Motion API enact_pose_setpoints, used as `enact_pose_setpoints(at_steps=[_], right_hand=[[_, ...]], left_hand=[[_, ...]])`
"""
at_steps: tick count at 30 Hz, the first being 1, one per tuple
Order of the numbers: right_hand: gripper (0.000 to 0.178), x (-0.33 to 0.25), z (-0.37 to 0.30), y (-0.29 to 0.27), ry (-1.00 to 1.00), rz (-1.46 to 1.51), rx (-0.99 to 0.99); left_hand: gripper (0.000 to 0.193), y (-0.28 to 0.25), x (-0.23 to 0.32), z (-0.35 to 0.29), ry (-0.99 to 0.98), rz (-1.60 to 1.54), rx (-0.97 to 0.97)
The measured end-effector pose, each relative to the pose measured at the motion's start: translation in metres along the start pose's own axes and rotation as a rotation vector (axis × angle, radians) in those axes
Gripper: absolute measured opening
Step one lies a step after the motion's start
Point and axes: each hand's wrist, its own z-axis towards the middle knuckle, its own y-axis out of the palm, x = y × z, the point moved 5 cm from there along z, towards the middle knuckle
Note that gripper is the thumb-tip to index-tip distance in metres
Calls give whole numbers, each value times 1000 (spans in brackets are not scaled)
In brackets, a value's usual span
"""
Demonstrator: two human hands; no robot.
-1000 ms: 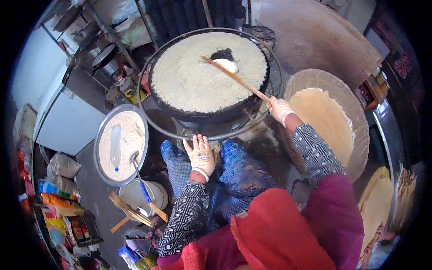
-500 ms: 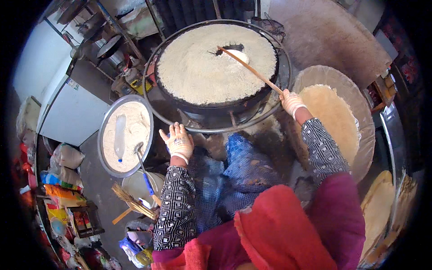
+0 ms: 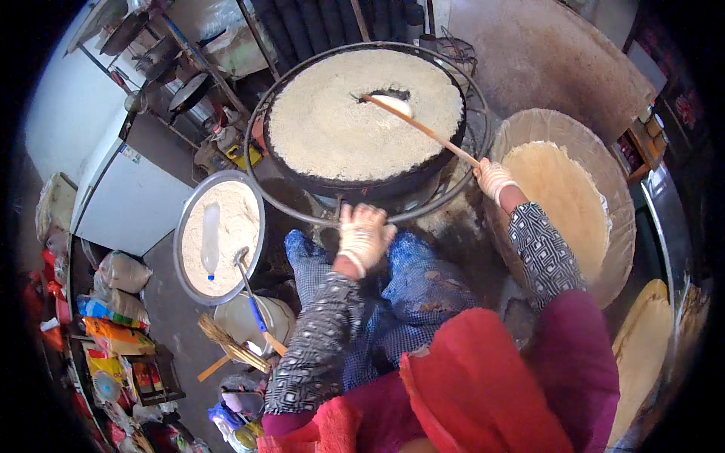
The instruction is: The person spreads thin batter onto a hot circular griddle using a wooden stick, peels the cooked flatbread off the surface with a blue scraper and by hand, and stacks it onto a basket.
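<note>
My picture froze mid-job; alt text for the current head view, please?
The gloved right hand holds a wooden stick over a round griddle mostly covered in pale batter; the left hand is at the metal ring around it. A basin of flour-like powder stands left, a round flatbread right.

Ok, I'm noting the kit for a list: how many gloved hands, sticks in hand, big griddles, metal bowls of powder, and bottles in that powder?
Hands: 2 (left hand, right hand)
Stick: 1
Griddle: 1
Bowl: 1
Bottle: 1
Total: 6
</note>
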Motion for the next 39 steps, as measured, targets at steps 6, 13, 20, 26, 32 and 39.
enact_pose_setpoints(at_steps=[6, 13, 20, 26, 32, 39], right_hand=[[33, -31, -24, -21, -160, -44, -44], [22, 8, -11, -9, -95, 88, 61], [32, 52, -12, 0, -87, -7, -144], [43, 47, 53, -16, -64, -54, -119], [61, -39, 31, -27, 89, 395, -353], [59, -113, -113, -31, 163, 1539, -460]], left_hand=[[36, 39, -24, 4, -215, 164, -125], [29, 49, -94, 4, -201, 212, -187], [22, 36, -175, -1, -217, 468, -524], [26, 29, -231, 5, -160, 686, -609], [26, 38, -281, 16, -121, 760, -643], [19, 44, -320, 0, -45, 796, -434]])
